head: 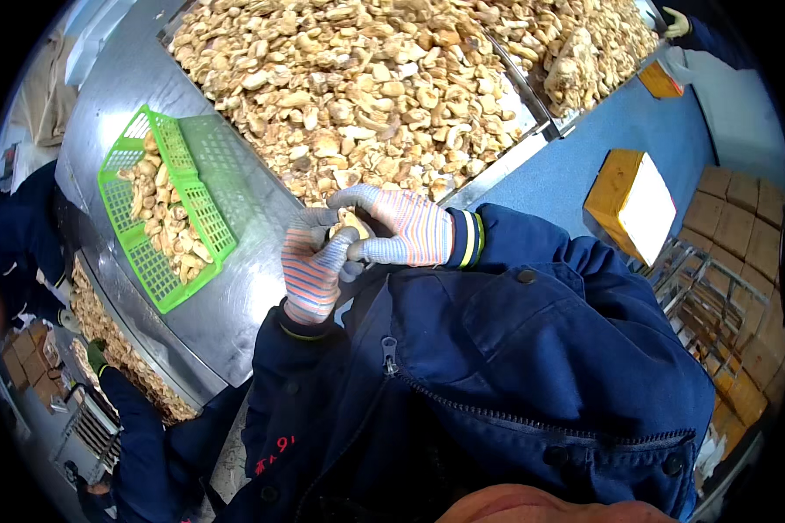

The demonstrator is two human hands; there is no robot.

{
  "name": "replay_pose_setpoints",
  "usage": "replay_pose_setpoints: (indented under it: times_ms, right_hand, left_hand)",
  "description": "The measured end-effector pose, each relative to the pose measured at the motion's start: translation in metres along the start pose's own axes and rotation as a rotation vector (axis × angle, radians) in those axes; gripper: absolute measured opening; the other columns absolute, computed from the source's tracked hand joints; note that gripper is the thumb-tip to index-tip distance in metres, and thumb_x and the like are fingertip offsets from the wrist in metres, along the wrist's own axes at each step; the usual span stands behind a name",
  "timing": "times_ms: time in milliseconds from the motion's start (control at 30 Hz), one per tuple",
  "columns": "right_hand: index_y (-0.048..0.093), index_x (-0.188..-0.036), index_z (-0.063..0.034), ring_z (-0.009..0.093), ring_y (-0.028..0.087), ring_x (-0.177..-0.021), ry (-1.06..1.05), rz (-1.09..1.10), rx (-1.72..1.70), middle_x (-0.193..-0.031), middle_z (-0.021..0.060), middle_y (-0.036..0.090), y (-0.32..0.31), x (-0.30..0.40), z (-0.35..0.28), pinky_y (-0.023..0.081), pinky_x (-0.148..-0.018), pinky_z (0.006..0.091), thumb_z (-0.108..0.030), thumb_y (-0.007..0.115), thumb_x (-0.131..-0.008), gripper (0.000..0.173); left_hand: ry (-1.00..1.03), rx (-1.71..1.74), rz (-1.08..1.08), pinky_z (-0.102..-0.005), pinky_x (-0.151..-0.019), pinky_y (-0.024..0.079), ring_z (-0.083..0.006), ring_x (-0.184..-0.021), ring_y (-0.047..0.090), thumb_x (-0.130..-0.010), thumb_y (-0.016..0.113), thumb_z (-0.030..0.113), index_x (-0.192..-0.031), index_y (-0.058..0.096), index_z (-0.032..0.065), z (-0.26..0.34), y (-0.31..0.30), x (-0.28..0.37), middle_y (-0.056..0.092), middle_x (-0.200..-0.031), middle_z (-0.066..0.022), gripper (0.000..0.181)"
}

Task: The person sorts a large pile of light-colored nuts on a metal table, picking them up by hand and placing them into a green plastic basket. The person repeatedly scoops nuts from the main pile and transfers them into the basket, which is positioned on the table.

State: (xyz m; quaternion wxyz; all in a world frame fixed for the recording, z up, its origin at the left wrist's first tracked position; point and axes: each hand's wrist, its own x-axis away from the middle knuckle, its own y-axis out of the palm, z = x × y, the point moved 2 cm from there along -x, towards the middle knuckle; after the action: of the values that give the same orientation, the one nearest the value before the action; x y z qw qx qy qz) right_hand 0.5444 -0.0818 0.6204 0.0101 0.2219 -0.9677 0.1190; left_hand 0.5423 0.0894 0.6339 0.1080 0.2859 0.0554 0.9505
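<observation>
Close in front of my chest, both hands meet around one pale yellow, mushroom-like piece [351, 223]. My left hand [312, 265], in a striped knitted glove with grey fingers, grips it from the left. From the right, the gloved fingers of my right hand [415, 229] close on the same piece and partly cover it. Just beyond my hands lies a large heap of similar pieces [347, 98] on a metal-edged tray. To the left, a green plastic basket [170, 304] stands on the steel table [248, 327], with several larger pieces inside.
A metal divider [520, 75] separates a second heap [582, 59] at upper right. A yellow box with a white top [634, 202] sits right of me, near stacked cartons [736, 202]. Co-workers' gloved hands [677, 23] [96, 355] show at upper right and lower left.
</observation>
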Motion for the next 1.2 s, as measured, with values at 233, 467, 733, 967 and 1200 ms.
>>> replay_pose_setpoints:
  times_ms: [233, 467, 733, 967, 1200]
  right_hand:
    - [0.055, -0.107, -0.0049, 0.040, 0.066, -0.082, 0.220, -0.206, 0.133, -0.083, 0.0205, 0.067, -0.014, -0.003, 0.000, 0.051, -0.073, 0.0475, -0.054, 0.069, -0.079, 0.058]
    - [0.055, -0.107, -0.0058, 0.039, 0.066, -0.075, 0.195, -0.306, 0.120, -0.078, 0.0205, 0.066, -0.039, -0.001, 0.008, 0.051, -0.067, 0.0478, -0.050, 0.065, -0.084, 0.051]
    - [0.059, -0.095, -0.0057, 0.038, 0.065, -0.072, 0.051, 0.108, 0.074, -0.074, 0.0196, 0.065, -0.067, 0.004, 0.019, 0.051, -0.063, 0.0457, -0.038, 0.061, -0.087, 0.033]
    - [0.061, -0.092, -0.0033, 0.032, 0.063, -0.070, -0.127, 0.340, 0.259, -0.082, 0.0126, 0.062, -0.107, -0.009, 0.020, 0.052, -0.060, 0.0373, -0.017, 0.066, -0.088, 0.015]
    - [0.066, -0.114, -0.0072, 0.033, 0.061, -0.103, -0.178, 0.718, 0.665, -0.107, 0.0140, 0.066, -0.250, 0.026, 0.074, 0.048, -0.091, 0.0395, -0.019, 0.063, -0.089, 0.028]
  left_hand:
    - [0.204, -0.168, -0.055, -0.0303, -0.059, 0.054, -0.0199, -0.070, 0.064, -0.084, 0.065, 0.004, -0.111, 0.056, -0.0014, -0.037, -0.011, -0.005, 0.065, -0.090, -0.0126, 0.030]
    - [0.435, -0.728, -0.266, -0.0354, -0.076, 0.054, -0.0285, -0.091, 0.065, -0.079, 0.070, 0.005, -0.111, 0.058, 0.0018, -0.059, 0.011, -0.022, 0.065, -0.099, -0.0131, 0.034]
    - [-0.274, 0.569, -0.071, -0.0333, -0.081, 0.052, -0.0210, -0.097, 0.065, -0.093, 0.062, 0.019, -0.127, 0.055, 0.0022, -0.085, 0.045, -0.056, 0.066, -0.113, -0.0100, 0.038]
    - [-0.045, 0.260, 0.058, -0.0347, -0.074, 0.054, -0.0219, -0.078, 0.065, -0.093, 0.056, 0.049, -0.111, 0.060, -0.0004, -0.018, 0.075, -0.082, 0.066, -0.092, -0.0099, 0.052]
    - [0.355, -0.145, -0.153, -0.0308, -0.073, 0.055, -0.0187, -0.073, 0.064, -0.090, 0.060, 0.027, -0.098, 0.064, 0.0053, -0.002, 0.073, -0.154, 0.065, -0.080, -0.0081, 0.023]
